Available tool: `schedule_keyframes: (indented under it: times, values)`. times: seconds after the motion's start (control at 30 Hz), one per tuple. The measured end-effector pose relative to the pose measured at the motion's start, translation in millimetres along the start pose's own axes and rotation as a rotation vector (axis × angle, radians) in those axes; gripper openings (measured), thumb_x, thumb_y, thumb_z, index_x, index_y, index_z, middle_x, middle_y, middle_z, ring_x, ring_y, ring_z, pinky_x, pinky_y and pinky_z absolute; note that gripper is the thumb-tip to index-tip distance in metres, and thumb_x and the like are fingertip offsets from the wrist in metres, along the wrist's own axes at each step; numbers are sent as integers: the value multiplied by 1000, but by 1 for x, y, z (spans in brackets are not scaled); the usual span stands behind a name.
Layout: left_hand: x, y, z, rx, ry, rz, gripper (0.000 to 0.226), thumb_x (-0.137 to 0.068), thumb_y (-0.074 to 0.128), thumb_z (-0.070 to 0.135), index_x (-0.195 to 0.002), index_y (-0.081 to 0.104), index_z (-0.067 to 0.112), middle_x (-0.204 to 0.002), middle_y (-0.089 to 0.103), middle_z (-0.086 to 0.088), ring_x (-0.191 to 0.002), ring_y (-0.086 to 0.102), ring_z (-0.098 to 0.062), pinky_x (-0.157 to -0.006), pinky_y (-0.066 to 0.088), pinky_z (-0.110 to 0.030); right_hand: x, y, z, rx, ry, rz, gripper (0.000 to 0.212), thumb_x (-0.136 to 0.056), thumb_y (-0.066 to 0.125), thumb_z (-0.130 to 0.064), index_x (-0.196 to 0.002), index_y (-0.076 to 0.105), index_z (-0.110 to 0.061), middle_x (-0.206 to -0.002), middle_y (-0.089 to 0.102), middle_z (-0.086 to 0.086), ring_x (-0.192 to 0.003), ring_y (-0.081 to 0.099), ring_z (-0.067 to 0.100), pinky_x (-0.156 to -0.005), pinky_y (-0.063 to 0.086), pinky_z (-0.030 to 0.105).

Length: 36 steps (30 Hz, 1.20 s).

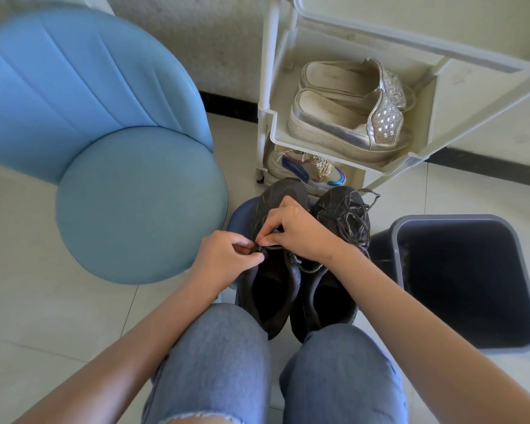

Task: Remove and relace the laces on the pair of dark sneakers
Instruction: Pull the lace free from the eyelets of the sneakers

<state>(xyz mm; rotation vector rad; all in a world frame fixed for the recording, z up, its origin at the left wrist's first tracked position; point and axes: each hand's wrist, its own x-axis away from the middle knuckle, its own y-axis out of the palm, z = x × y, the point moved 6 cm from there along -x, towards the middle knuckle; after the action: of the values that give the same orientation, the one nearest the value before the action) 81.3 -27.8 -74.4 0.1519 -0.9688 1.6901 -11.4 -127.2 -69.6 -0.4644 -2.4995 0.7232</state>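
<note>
A large light-blue padded chair fills the left of the floor. A white plastic shoe rack stands ahead, with a pair of silver studded platform shoes on one shelf. A dark grey plastic bin sits on the right. Just beyond the person's knees in blue jeans, the pair of dark grey fabric sneakers rests side by side on a small dark-blue stool. The left hand and right hand each close their grip in a pinch on the speckled grey lace near the tongue of the left-side sneaker. The other sneaker is laced, its ends lying loose.
</note>
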Motion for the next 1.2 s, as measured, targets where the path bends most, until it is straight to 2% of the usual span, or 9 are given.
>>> schedule_keyframes:
  times: [0.13,0.23,0.37,0.47,0.6,0.73,0.9,1.03,1.2]
  values:
    - [1,-1,2,3,6,16,14,-72,78,23,-86,76,19,-70,68,13,-61,58,13,-60,42,-2,3,5,-5,218,-35,-33,21,-91,62,-15,-108,73,-21,-98,64,-3,-96,26,13,-78,15,21]
    - [1,0,1,4,13,15,13,-73,78,21,-85,76,18,-66,64,16,-59,55,19,-60,41,0,9,3,-1,101,60,1,28,-90,62,-12,-117,65,-16,-92,52,-2,-100,31,16,-80,21,21]
    - [1,0,2,15,22,4,16,-73,79,22,-87,76,18,-69,66,13,-59,56,17,-62,43,-2,11,3,-1,133,90,43,14,-90,62,-13,-100,71,-18,-93,51,-4,-100,31,17,-95,26,27]
    - [1,1,1,4,28,-15,15,-73,79,23,-87,76,19,-68,66,15,-60,57,16,-60,42,-2,13,7,0,34,99,53,10,-89,64,-19,-91,72,-25,-85,56,-15,-100,28,16,-89,19,25]
    - [2,1,2,39,39,-35,13,-72,80,25,-80,71,25,-70,67,16,-64,60,14,-60,41,-3,15,11,5,-5,133,80,13,-88,66,-25,-85,69,-36,-100,59,-2,-107,31,20,-101,24,31]
    - [3,-4,-1,84,-28,11,15,-76,78,27,-71,64,22,-68,68,6,-62,66,-6,-61,50,-14,21,4,-3,-46,16,140,14,-87,66,-14,-98,74,-19,-78,52,-22,-95,33,11,-96,26,26]
    - [3,-2,2,58,-31,-41,16,-80,74,26,-68,64,22,-64,66,5,-51,62,0,-49,41,-5,23,2,3,-164,25,224,17,-82,70,-9,-96,70,-18,-78,70,-7,-84,40,-5,-82,28,25]
    - [3,2,7,-27,8,-76,12,-74,78,33,-71,69,25,-74,70,8,-71,64,-3,-63,46,-14,25,3,5,-139,25,251,14,-81,72,-10,-92,72,-19,-74,66,-11,-85,41,-7,-86,32,27]
    - [1,4,11,-72,45,-66,2,-79,73,23,-78,73,21,-79,72,4,-78,66,-9,-76,53,-28,29,1,3,-127,23,247,13,-82,72,-12,-93,74,-17,-73,58,-20,-86,41,-5,-80,31,20]
